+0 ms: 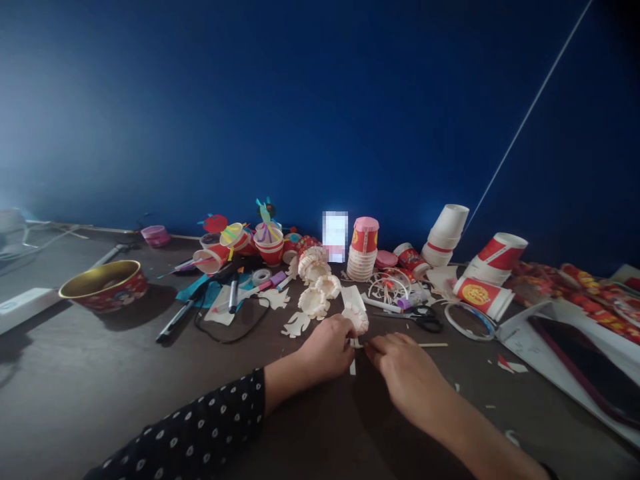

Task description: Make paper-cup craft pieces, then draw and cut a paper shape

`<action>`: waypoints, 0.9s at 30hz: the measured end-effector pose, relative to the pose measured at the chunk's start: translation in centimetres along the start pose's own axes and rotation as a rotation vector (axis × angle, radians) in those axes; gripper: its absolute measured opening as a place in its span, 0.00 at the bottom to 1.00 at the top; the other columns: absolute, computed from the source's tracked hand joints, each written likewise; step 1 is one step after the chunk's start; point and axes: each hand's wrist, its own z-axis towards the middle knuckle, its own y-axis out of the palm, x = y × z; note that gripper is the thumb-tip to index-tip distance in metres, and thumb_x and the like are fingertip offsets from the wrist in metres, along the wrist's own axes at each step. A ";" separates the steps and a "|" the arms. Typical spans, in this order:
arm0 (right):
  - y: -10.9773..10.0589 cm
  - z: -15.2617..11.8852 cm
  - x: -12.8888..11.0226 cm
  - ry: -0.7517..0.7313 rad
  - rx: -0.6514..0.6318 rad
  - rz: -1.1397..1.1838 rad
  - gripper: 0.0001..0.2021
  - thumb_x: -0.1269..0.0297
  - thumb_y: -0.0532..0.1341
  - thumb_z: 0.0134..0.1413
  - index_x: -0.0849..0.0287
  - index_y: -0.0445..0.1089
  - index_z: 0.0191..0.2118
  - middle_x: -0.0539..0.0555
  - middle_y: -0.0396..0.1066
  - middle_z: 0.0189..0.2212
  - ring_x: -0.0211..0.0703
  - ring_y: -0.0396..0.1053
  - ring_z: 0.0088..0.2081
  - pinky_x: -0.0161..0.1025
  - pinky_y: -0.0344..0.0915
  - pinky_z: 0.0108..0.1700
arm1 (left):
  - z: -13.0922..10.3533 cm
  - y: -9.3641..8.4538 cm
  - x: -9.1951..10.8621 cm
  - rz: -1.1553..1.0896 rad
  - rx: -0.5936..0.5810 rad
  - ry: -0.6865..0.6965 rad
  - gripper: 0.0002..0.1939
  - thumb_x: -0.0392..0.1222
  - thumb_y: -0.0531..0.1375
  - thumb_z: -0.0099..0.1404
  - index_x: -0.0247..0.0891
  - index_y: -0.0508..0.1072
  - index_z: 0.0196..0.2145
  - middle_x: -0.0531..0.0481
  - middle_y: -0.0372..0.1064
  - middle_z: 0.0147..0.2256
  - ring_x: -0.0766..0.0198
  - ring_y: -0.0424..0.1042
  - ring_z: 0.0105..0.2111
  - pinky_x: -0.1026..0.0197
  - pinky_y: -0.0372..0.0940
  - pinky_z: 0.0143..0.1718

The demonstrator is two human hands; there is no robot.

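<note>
Just left of centre in the head view, my left hand (327, 347) is closed, its fingertips against a curved white paper piece (357, 320) with faint red marks. The fingertips themselves are partly hidden. My right hand (400, 363) is closed over a thin pale stick (434, 345), which sticks out to the right. Between the hands, a narrow white paper strip (353, 367) hangs toward me. Behind my left hand lie cut, scalloped white paper cup pieces (314, 301).
Scissors (427, 319), a purple-capped marker (413, 300) and tape (261, 276) lie around. Stacked paper cups (362, 260) stand at the back. A gold-lined red bowl (105, 290) is left; a phone (585, 363) rests on a white box lid at right. Paper scraps (513, 364) litter the table.
</note>
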 end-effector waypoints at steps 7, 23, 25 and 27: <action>0.2 0.0 0.3 -0.013 0.041 0.007 0.14 0.76 0.49 0.59 0.61 0.72 0.40 0.58 0.72 0.37 0.45 0.67 0.37 0.40 0.57 0.40 | 0.2 0.2 -0.2 -0.004 0.036 0.005 0.11 0.26 0.54 0.48 0.33 0.71 0.29 0.47 0.67 0.29 0.62 0.65 0.32 0.63 0.60 0.35; 0.6 0.4 1.1 0.012 0.042 0.080 0.15 0.74 0.49 0.62 0.60 0.71 0.45 0.57 0.69 0.42 0.46 0.64 0.42 0.39 0.59 0.42 | 0.4 0.4 -0.3 0.027 0.024 -0.066 0.06 0.29 0.55 0.52 0.33 0.71 0.24 0.46 0.68 0.28 0.62 0.66 0.32 0.64 0.61 0.34; 0.6 0.4 1.1 0.016 0.037 0.084 0.15 0.73 0.48 0.62 0.60 0.71 0.45 0.57 0.69 0.42 0.47 0.64 0.42 0.40 0.59 0.42 | 0.4 0.4 -0.2 0.031 0.017 -0.076 0.06 0.29 0.55 0.52 0.33 0.72 0.24 0.46 0.68 0.29 0.62 0.66 0.32 0.64 0.61 0.34; 0.6 0.3 1.1 0.022 0.037 0.087 0.15 0.73 0.49 0.62 0.60 0.70 0.46 0.57 0.68 0.42 0.47 0.63 0.42 0.40 0.59 0.42 | 0.3 0.3 -0.2 0.042 0.012 -0.072 0.06 0.29 0.55 0.54 0.32 0.72 0.25 0.46 0.68 0.29 0.62 0.67 0.32 0.63 0.61 0.35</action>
